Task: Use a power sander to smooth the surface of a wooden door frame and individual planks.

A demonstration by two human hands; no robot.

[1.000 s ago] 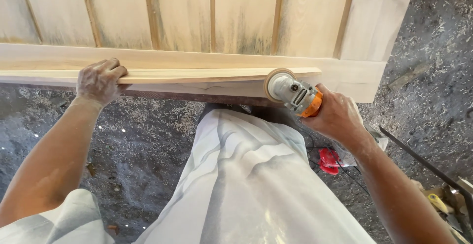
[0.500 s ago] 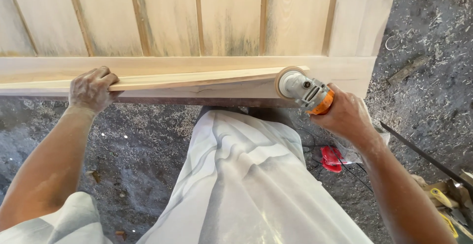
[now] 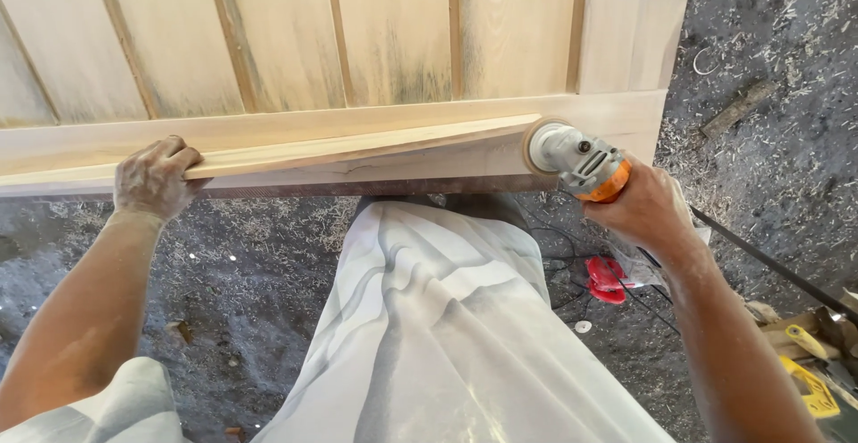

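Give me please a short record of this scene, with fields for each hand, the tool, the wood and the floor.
left hand: left hand grips the long wooden strip near its left part, fingers over its top
right hand: right hand holds the grinder by its orange and grey body
tool: sanding disc meets the right end of the strip
wood: strip lies along the edge of a panelled wooden door
floor: grey ground strewn with wood shavings; a red object and black cables beside the person's pale garment

thin wood strip, grey-orange sander at its end
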